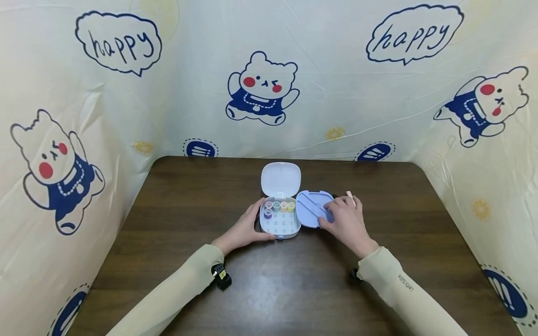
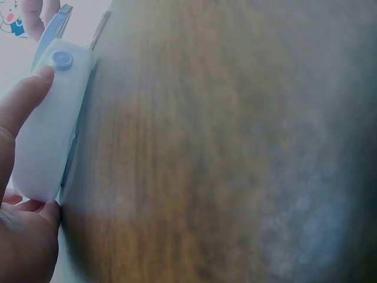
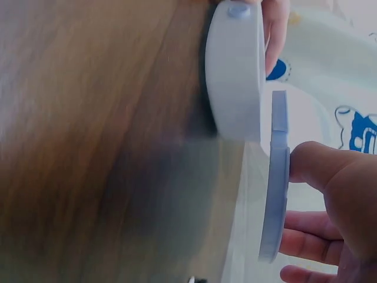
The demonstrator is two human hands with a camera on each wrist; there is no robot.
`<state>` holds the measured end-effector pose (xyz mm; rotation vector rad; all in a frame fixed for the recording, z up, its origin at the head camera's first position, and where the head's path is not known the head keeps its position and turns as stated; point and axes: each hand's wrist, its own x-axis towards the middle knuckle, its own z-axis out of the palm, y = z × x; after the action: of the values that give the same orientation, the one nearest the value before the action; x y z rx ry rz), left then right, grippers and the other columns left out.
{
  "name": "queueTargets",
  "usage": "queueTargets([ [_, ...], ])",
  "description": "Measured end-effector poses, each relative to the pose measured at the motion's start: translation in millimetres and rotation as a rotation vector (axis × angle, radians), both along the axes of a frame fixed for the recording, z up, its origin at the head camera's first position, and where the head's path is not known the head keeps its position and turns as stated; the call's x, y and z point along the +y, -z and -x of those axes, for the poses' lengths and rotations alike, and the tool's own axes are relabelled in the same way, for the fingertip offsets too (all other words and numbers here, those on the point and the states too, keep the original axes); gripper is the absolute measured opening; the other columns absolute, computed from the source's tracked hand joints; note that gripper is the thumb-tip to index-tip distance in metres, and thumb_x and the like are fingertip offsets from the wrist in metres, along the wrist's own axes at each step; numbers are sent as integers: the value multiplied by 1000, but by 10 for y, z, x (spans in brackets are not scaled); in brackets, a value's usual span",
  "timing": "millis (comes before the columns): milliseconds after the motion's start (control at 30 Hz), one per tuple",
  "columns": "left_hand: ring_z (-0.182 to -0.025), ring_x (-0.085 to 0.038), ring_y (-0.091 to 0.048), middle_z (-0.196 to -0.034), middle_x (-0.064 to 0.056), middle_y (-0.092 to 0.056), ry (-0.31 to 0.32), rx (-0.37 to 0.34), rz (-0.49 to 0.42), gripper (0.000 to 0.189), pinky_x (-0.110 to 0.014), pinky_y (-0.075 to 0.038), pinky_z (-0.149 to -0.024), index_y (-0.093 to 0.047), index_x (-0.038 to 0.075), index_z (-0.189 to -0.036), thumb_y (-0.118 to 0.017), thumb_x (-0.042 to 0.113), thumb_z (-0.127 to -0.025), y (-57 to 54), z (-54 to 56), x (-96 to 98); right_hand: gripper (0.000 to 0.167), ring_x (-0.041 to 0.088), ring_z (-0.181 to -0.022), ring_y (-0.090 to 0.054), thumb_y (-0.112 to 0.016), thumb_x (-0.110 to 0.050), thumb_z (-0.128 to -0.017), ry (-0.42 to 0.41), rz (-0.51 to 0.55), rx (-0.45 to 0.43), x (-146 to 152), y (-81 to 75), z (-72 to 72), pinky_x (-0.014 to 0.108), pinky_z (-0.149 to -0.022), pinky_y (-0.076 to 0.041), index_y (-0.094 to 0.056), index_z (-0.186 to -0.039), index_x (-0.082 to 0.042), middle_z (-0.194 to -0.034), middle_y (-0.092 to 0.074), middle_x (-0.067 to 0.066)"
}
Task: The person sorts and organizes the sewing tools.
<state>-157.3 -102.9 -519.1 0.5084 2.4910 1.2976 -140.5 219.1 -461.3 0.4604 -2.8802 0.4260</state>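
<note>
A pale box (image 1: 280,228) stands on the table with its hinged lid (image 1: 280,179) raised at the back. Small pastel spool-like cylinders (image 1: 284,206) fill its rear row, and a purple one (image 1: 268,213) sits in front at the left; bare pegs show nearer the front. My left hand (image 1: 245,227) grips the box's left side, its thumb along the front wall by the round blue catch (image 2: 62,59). With thumb and fingers, my right hand (image 1: 345,219) holds a flat blue tray (image 1: 310,210) above the table, beside the box's right edge. A diagonal groove crosses the tray.
The brown wooden table (image 1: 189,196) extends all around the box. Behind my right hand a small pale pink piece (image 1: 350,195) shows partly. A printed curtain (image 1: 328,93) with bears hangs along the back and both sides.
</note>
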Motion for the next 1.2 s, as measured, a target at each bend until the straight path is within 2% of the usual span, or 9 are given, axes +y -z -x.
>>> queueTargets([
  [267, -153, -30, -30, -167, -17, -26, 4, 19, 0, 124, -49, -27, -124, -14, 9, -167, -94, 41, -77, -8, 8, 2, 37, 39, -113, -55, -81, -35, -87, -53, -21, 34, -214, -4, -45, 68, -111, -28, -77, -108, -5, -103, -72, 11],
  [500, -153, -32, -30, -168, -19, -25, 8, 43, -4, 123, -51, -28, -123, -15, 6, -166, -93, 41, -78, -8, 23, 1, 36, 36, -112, -55, -82, -35, -87, -75, -29, 10, -428, -15, -38, 69, -113, -27, -77, -108, -7, -108, -73, 11],
  [833, -153, -32, -30, -168, -18, -25, 6, 31, -8, 122, -52, -29, -122, -15, 11, -167, -92, 43, -79, 15, -6, -6, 34, 34, -110, -56, -83, -35, -86, -110, -9, 31, -679, 60, -83, 68, -112, -30, -76, -104, -7, -105, -72, 9],
  [1200, -153, -31, -31, -168, -18, -26, 12, 37, -7, 122, -51, -29, -122, -14, 10, -167, -92, 41, -79, 27, 3, -7, 32, 34, -106, -57, -84, -32, -85, -109, 14, 62, -813, 69, -120, 67, -112, -32, -75, -102, -6, -100, -70, 10],
])
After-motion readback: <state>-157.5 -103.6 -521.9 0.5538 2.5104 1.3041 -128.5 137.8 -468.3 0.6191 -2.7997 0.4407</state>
